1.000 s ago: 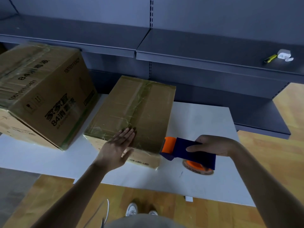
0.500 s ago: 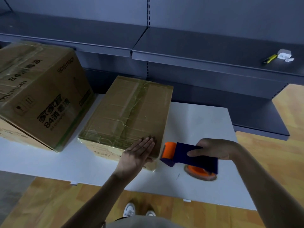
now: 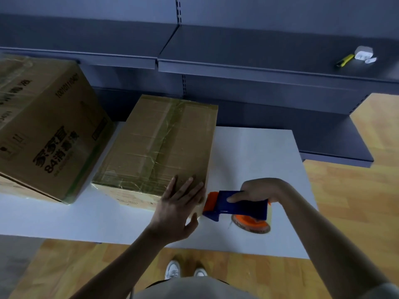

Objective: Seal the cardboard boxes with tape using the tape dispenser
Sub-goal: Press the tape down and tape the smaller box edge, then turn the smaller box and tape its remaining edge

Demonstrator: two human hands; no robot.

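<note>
We list the white table [image 3: 254,152] first: a flat surface standing on a wood-pattern floor [image 3: 349,190], with dark grey shelving [image 3: 237,52] behind it.

Smaller cardboard box [image 3: 159,143] — lies flat near the middle of the table, its top flaps shut and crossed with glossy clear tape; a taped seam runs down its length.

Larger cardboard box [image 3: 43,126] — sits at the table's left, tilted, printed with black characters and "84"; its lower right corner lies just beside the smaller box, though we cannot tell whether the two touch.

Our left hand [image 3: 179,209] — fingers spread flat and pressing on the near right corner of the smaller box, thumb down over the box's front edge; it presses and does not clasp anything.

Our right hand [image 3: 258,188] — wrapped around the blue body of the tape dispenser [image 3: 239,206], fingers curled over the top in a firm hold; the dispenser's orange nose meets the near right corner of the smaller box, just beside our left hand; the orange roll core hangs under the dispenser close over the table.

On the upper right shelf: a yellow utility knife [image 3: 344,61] and a small white object [image 3: 363,53] just beside it.

Bottom edge: white shoes [image 3: 185,271] on the floor.
</note>
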